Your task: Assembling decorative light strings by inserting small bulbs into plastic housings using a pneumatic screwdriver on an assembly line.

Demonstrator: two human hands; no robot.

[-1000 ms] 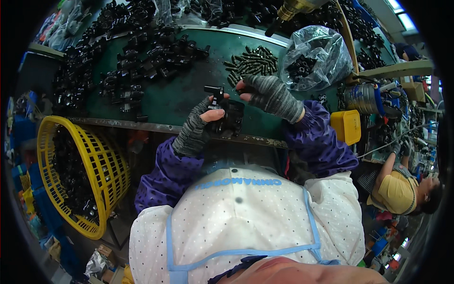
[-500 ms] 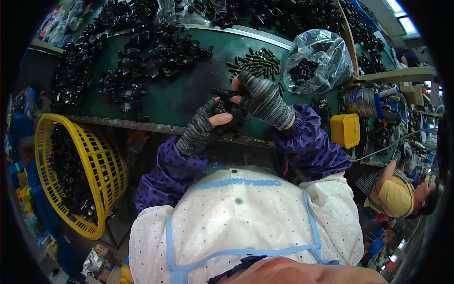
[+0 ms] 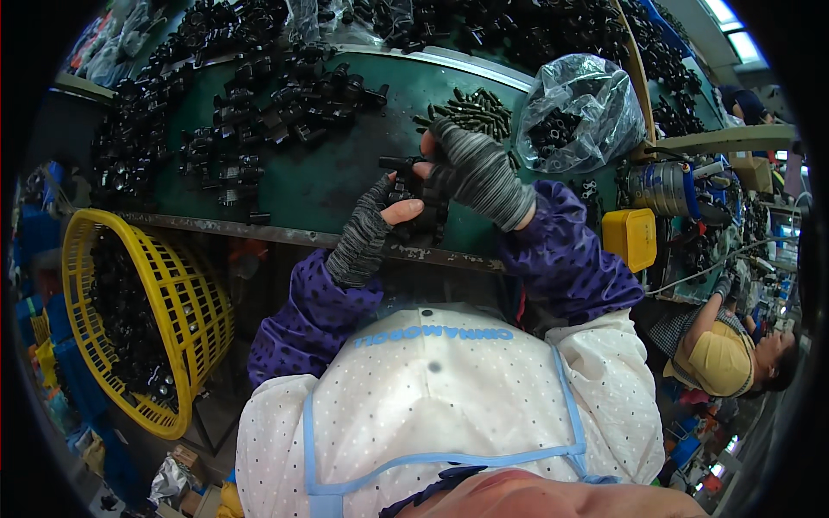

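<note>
My left hand (image 3: 371,226), in a grey fingerless glove, is closed round a black tubular part (image 3: 402,185) just above the near edge of the green workbench (image 3: 328,194). The fingers of my right hand (image 3: 477,169), gloved alike, are bent against the upper end of the same part, where a short bar sticks out sideways. Whether a smaller piece sits between the right fingertips is hidden. Beyond the right hand lies a heap of dark, slim, screw-like pieces (image 3: 473,114). More black parts lie partly hidden on the bench below my hands.
Black parts (image 3: 302,104) are heaped along the bench's left and far side. A clear plastic bag (image 3: 583,112) of small black pieces stands at right, near a yellow box (image 3: 629,239). At left is a yellow basket (image 3: 186,302) full of black parts. Another person (image 3: 721,354) sits far right.
My right hand has shifted slightly left and up along the part, with its wrist tilted. The black part has turned a little in my left hand, its top bar now lying more level.
</note>
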